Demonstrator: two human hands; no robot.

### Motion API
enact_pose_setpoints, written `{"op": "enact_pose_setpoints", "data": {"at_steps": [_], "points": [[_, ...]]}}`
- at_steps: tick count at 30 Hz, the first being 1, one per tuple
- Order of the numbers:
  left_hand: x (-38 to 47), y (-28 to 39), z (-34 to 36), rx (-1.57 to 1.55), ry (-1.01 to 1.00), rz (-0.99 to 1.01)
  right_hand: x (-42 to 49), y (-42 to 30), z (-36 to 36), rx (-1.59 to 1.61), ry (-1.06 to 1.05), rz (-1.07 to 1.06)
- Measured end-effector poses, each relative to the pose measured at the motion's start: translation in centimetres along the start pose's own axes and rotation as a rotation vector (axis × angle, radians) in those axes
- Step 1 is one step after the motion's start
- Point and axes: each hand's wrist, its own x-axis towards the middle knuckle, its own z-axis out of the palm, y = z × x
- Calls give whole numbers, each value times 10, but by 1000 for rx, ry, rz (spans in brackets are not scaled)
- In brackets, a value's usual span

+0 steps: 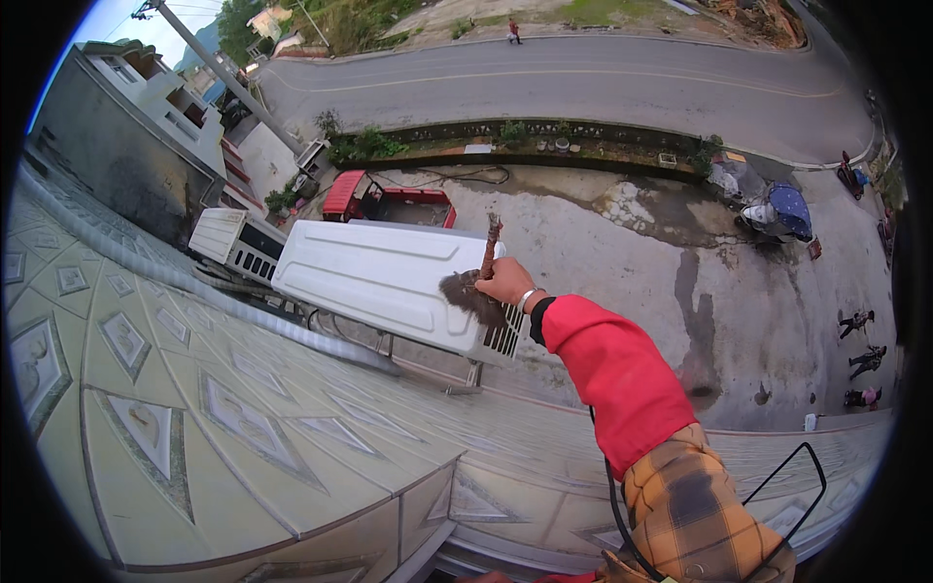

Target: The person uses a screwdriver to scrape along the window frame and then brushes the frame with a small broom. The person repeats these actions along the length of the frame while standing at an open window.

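Note:
My right hand [506, 281], at the end of an outstretched arm in a red sleeve, grips a small brush [491, 251] with a bound, reddish-brown handle. Its handle points away from me, and its dark fibre bristles [461, 290] spread over the right end of a white air-conditioner outdoor unit [379, 273]. Whether the bristles touch the casing I cannot tell. The unit sits on metal brackets [474, 373] beside the tiled wall. Only a sliver of my left hand [490, 578] shows at the bottom edge, with red cloth beside it; its fingers are hidden.
A second, smaller outdoor unit [237, 244] stands left of the first, above a pale corrugated pipe [219, 306]. Far below lies a concrete yard [583, 291] with a red truck [390, 204] and several people. A black cable [614, 495] hangs by my arm.

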Motion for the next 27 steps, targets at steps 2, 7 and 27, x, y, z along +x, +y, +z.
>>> {"op": "enact_pose_setpoints", "data": {"at_steps": [2, 7, 27], "points": [[5, -3, -2, 71, 17, 24, -3, 7, -21, -91, 278, 63], [10, 2, 9, 208, 66, 63, -36, 11, -139, -207, 168, 3], [17, 20, -10, 92, -152, -90, -639, -110, -414, -87, 934, 402]]}}
